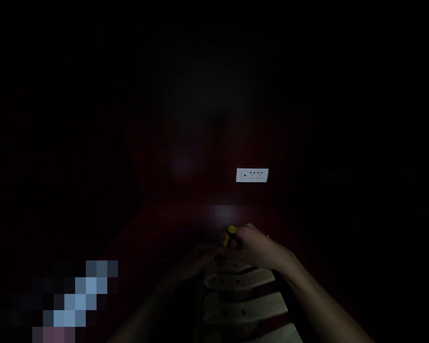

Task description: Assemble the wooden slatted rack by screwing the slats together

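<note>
My right hand (pixel 248 243) is closed around a screwdriver with a yellow and black handle (pixel 230 232), held upright over the far end of a pale wooden slatted piece (pixel 246 307). The tool's shaft and tip are hidden. Low and close beside it, my left hand (pixel 202 255) reaches to the same end of the piece. Shadow hides its fingers, so I cannot see what they grip. The slats run crosswise, with rounded left ends and dark holes or screw heads in several of them.
A dark reddish surface (pixel 178 216) lies under the wooden piece and meets a dark back wall. On that wall sits a white socket plate (pixel 252 175). A pixelated patch (pixel 80 302) covers something at lower left. Most of the surroundings are too dark to make out.
</note>
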`<control>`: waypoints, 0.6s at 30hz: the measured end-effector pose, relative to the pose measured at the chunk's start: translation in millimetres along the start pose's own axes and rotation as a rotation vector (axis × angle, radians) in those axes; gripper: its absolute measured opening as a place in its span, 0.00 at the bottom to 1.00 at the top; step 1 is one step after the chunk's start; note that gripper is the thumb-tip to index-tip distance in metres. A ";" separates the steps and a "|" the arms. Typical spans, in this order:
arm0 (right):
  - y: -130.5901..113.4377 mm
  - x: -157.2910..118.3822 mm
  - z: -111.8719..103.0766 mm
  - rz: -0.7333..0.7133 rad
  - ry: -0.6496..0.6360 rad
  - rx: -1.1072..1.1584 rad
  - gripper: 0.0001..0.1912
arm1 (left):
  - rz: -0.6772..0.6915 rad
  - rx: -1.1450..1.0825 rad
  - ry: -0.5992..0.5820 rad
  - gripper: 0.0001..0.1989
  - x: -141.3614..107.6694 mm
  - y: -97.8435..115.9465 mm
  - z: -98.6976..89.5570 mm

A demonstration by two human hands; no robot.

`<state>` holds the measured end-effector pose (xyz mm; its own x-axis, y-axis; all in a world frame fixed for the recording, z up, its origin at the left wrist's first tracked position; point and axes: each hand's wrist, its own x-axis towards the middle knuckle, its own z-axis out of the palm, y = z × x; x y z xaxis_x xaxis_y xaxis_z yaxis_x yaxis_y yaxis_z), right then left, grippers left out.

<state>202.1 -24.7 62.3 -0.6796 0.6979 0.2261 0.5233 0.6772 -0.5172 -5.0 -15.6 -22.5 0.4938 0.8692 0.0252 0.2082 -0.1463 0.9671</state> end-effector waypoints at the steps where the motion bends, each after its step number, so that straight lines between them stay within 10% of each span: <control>1: 0.9 0.0 0.7 0.002 0.004 -0.007 0.06 | 0.005 -0.001 -0.016 0.21 -0.6 1.9 -0.2; 18: 7.8 1.1 1.6 0.019 0.009 0.009 0.11 | -0.016 0.054 0.034 0.36 -7.5 -13.6 -4.2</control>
<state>204.5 -19.1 57.2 -0.6645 0.7131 0.2236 0.5316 0.6613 -0.5292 -15.0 -18.1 -34.8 0.4610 0.8872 0.0192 0.2614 -0.1565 0.9525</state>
